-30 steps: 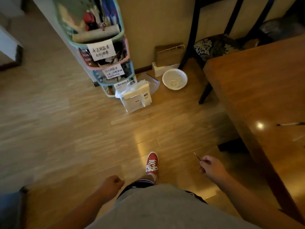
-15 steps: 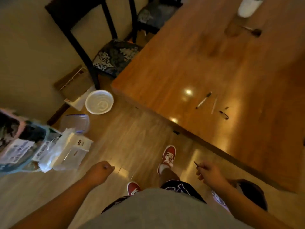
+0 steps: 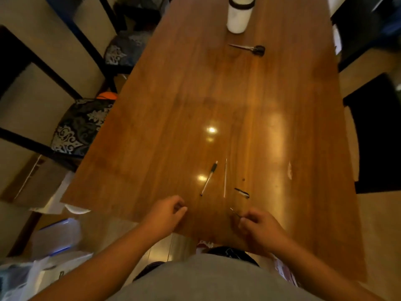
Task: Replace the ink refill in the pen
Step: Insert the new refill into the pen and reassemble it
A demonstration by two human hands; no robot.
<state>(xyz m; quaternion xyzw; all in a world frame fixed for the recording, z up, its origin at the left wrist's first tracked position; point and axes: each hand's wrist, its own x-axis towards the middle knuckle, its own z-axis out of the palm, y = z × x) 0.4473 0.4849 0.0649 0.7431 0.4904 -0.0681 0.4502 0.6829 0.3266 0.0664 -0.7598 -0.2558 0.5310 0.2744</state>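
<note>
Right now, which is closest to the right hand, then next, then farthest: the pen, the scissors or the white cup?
From the right hand:
1. The pen, lying just ahead and a little left.
2. The scissors, far up the table.
3. The white cup, at the far end, past the scissors.

right hand: pinching thin refill | left hand: curled, empty | pen: on table
</note>
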